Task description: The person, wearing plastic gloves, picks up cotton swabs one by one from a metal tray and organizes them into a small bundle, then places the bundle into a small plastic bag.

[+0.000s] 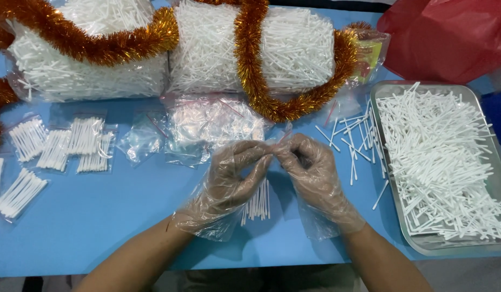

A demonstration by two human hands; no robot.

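Both of my hands wear loose clear plastic gloves and meet at the middle of the blue table (110,216). My left hand (232,178) and my right hand (314,172) pinch the top edge of a small clear zip bag (257,203) between their fingertips. The bag hangs below the fingers and holds a bundle of white sticks. A heap of empty clear zip bags (207,127) lies just beyond my hands.
A metal tray (387,94) full of loose white sticks sits at the right, with several stray white sticks (352,138) beside it. Several filled small bags (61,148) lie at the left. Two big bags of sticks (294,48) draped with orange tinsel (250,65) line the back. A red plastic bag (450,38) is at top right.
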